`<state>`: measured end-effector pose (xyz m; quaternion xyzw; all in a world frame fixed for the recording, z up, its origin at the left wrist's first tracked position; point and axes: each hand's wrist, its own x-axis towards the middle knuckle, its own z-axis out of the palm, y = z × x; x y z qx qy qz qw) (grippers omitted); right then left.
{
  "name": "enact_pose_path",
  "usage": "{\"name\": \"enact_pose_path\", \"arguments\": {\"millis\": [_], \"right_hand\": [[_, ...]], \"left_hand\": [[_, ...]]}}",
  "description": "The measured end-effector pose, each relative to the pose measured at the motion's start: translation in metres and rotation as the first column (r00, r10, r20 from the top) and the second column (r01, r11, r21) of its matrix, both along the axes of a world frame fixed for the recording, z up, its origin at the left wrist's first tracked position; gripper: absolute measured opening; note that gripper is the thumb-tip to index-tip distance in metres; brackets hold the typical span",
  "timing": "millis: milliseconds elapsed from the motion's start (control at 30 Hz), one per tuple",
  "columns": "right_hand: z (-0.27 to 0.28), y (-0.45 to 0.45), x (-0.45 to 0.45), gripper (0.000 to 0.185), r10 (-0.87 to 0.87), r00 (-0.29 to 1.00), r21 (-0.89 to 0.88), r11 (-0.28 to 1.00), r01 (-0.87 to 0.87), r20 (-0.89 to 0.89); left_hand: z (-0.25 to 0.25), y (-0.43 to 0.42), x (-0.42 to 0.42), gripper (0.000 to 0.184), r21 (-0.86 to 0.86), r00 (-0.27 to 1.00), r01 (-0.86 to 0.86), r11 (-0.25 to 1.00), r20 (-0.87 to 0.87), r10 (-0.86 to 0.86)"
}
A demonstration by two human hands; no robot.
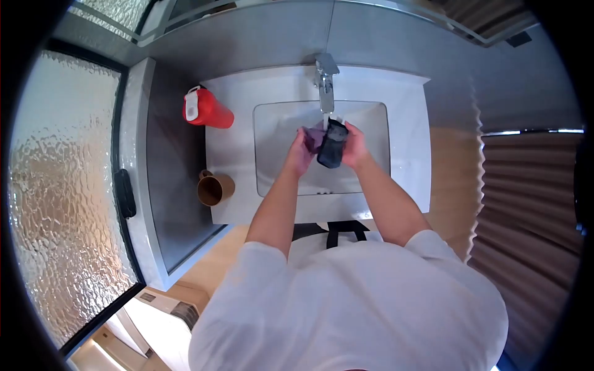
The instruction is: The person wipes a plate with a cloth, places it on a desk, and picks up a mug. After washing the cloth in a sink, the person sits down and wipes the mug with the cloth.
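Occupying the counter's left side are a red bottle (215, 113) and, nearer the person, a brown mug (211, 190). Over the sink (275, 176), the left hand (301, 154) is closed on a purple cloth (314, 137), positioned against the dark container's (333, 147) left side. This container lies between both hands, below the faucet (326, 86); the right hand (354, 146) grips its right side.

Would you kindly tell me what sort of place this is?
Most likely a bathroom: a rectangular washbasin under a chrome faucet, with a textured-glass door at the picture's left.
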<state>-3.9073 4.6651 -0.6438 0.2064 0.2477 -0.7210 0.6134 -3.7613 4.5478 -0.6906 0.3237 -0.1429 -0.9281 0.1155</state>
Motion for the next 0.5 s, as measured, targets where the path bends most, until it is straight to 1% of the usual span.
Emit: {"name": "enact_pose_path", "arguments": {"millis": [33, 67, 100, 167, 200, 233, 267, 300, 333, 367, 400, 433, 467, 500], "right_hand": [[-0.012, 0.007, -0.005, 0.049, 0.018, 0.999, 0.019, 1.0, -0.017, -0.034], [-0.026, 0.012, -0.01, 0.048, 0.034, 0.997, 0.037, 0.999, -0.032, -0.069], [-0.029, 0.014, -0.009, 0.048, 0.032, 0.997, 0.037, 0.999, -0.03, -0.065], [-0.035, 0.025, -0.006, 0.049, -0.015, 0.996, 0.184, 0.982, 0.03, -0.084], [-0.057, 0.03, -0.004, 0.054, 0.05, 0.99, 0.353, 0.936, -0.001, -0.13], [-0.06, 0.031, -0.002, 0.054, 0.038, 0.991, 0.351, 0.936, 0.01, -0.13], [-0.062, 0.032, 0.002, 0.057, 0.085, 0.986, 0.378, 0.925, -0.026, -0.142], [-0.064, 0.031, 0.005, 0.06, 0.13, 0.98, 0.408, 0.911, -0.059, -0.15], [-0.062, 0.029, 0.007, 0.065, 0.15, 0.98, 0.389, 0.917, -0.087, -0.134], [-0.06, 0.026, 0.007, 0.065, 0.138, 0.981, 0.39, 0.918, -0.075, -0.134], [-0.05, 0.019, 0.008, 0.068, 0.143, 0.986, 0.387, 0.916, -0.101, -0.083], [-0.05, 0.013, 0.01, 0.07, 0.149, 0.988, 0.382, 0.916, -0.126, -0.029], [-0.051, 0.002, 0.012, 0.072, 0.109, 0.994, 0.369, 0.923, -0.109, 0.021], [-0.06, -0.002, 0.011, 0.072, 0.099, 0.995, 0.367, 0.925, -0.102, 0.027]], "left_hand": [[-0.001, -0.003, -0.01, 0.04, -0.174, 0.986, 0.017, 0.985, 0.163, 0.012], [-0.002, -0.006, -0.018, 0.029, -0.337, 0.947, 0.064, 0.939, 0.318, 0.049], [-0.005, -0.008, -0.022, 0.029, -0.337, 0.946, 0.068, 0.939, 0.322, 0.047], [-0.01, -0.009, -0.027, 0.021, -0.529, 0.958, 0.082, 0.845, 0.277, 0.081], [-0.006, -0.009, -0.028, 0.021, -0.528, 0.957, 0.092, 0.844, 0.28, 0.07], [0.003, -0.011, -0.031, 0.021, -0.559, 0.941, 0.194, 0.806, 0.338, 0.008], [0.012, -0.012, -0.034, 0.021, -0.584, 0.917, 0.293, 0.757, 0.395, -0.05], [0.017, -0.012, -0.036, 0.021, -0.586, 0.917, 0.303, 0.752, 0.394, -0.063], [0.021, -0.01, -0.038, 0.019, -0.645, 0.916, 0.322, 0.692, 0.398, -0.056], [0.024, -0.006, -0.04, 0.018, -0.7, 0.915, 0.338, 0.629, 0.401, -0.046], [0.037, -0.001, -0.044, 0.016, -0.755, 0.928, 0.306, 0.58, 0.373, -0.005], [0.047, 0.001, -0.046, 0.016, -0.754, 0.927, 0.315, 0.576, 0.375, -0.016], [0.058, 0.0, -0.047, 0.017, -0.787, 0.913, 0.356, 0.503, 0.407, -0.009], [0.072, 0.0, -0.047, 0.017, -0.812, 0.898, 0.397, 0.427, 0.44, 0.001]]}}
